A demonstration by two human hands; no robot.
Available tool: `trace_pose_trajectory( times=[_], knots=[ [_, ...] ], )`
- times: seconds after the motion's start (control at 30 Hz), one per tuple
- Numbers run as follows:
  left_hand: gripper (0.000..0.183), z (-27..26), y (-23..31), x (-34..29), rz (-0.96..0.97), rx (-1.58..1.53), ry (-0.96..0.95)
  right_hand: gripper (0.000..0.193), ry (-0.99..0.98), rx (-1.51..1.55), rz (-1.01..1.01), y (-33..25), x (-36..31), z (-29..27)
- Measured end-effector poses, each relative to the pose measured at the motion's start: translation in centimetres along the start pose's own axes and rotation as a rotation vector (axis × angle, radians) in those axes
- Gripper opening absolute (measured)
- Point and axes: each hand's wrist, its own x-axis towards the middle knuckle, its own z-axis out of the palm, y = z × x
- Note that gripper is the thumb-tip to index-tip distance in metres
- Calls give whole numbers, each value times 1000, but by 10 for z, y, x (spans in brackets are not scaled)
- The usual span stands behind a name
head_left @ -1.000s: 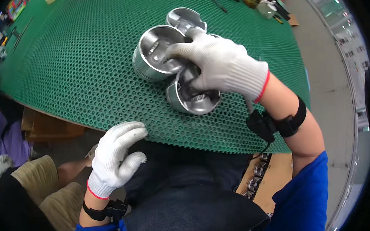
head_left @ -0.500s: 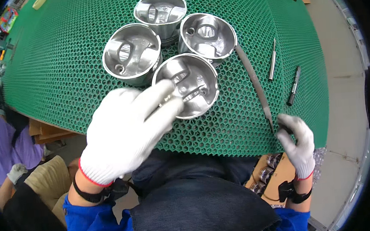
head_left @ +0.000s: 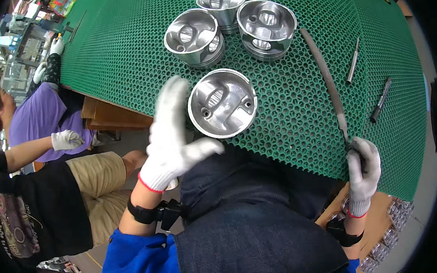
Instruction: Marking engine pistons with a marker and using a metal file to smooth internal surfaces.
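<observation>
A silver metal piston (head_left: 227, 119) stands on the green mat close to its near edge, its hollow end facing up. Beside it on the left is my left hand (head_left: 170, 135), in a white glove, fingers stretched and thumb spread, holding nothing; motion blurs the fingertips. Over at the right, my gloved right hand (head_left: 364, 172) has its fingers curled at the narrow tang of a long flat file (head_left: 326, 75). Thumb and forefinger seem to close around the tang. The file's blade lies along the mat, pointing away from me.
Behind stand three more pistons: left (head_left: 191, 34), far (head_left: 222, 3) and right (head_left: 267, 25). A thin metal rod (head_left: 354, 63) and a black marker (head_left: 381, 99) lie right of the file. Wrapped parts (head_left: 388, 239) sit low at right. Co-workers (head_left: 35, 119) are at left.
The near piston now stands apart from the other three, closer to the mat's edge. My left hand has come out of it and opened beside it. My right hand has reached the file's tang.
</observation>
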Motion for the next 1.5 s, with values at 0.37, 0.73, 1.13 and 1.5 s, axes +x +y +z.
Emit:
trace_pose_trajectory(
  times=[0.37,0.73,1.13,1.5],
  knots=[
    [117,54,35,15,145,-630,-269,27,13,12,43,-11,4,3],
    [146,62,27,7,282,-641,-243,36,-120,-424,69,-37,100,-14],
    [105,1,39,35,-714,-2508,-451,34,-347,-714,61,12,190,24],
    [105,-16,56,28,-604,-2866,-578,54,-23,447,509,-13,151,0]
  ],
)
